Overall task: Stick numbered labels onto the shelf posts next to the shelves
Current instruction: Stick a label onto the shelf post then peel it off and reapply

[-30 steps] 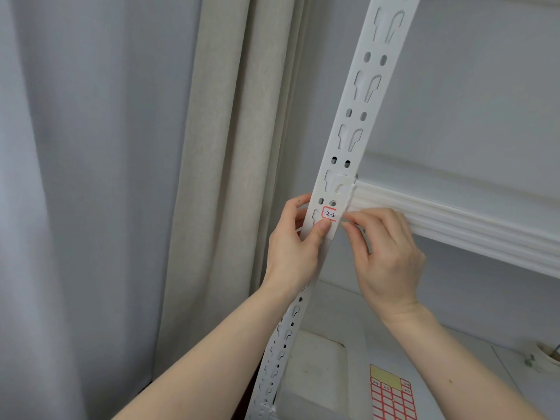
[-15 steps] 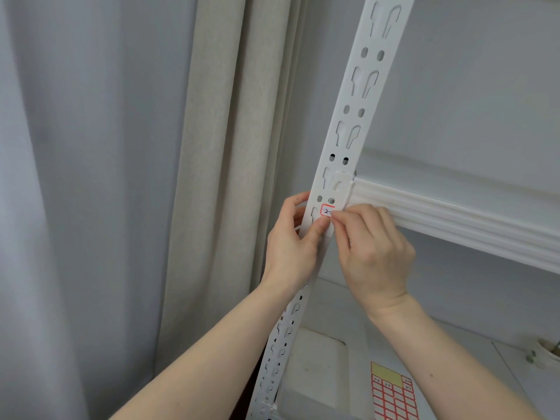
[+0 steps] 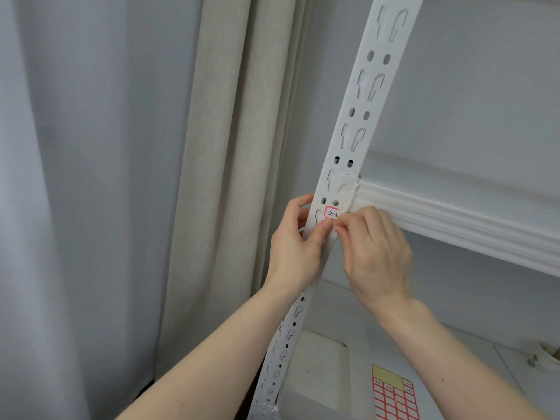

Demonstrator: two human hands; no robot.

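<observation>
1. The label (image 3: 331,213) is on the post (image 3: 348,140) face, just below the shelf (image 3: 454,225) edge.
2. Your left hand (image 3: 295,247) grips the post, thumb under the label; your right hand (image 3: 374,256) pinches the label's right edge.
3. Judged thin, limp and tacky: handle it by the corners.
4. Your fingers hide its right and lower edges, so the number reads only in part.
5. The sheet (image 3: 395,395) lies on the lower shelf, cut off by the frame.
</observation>
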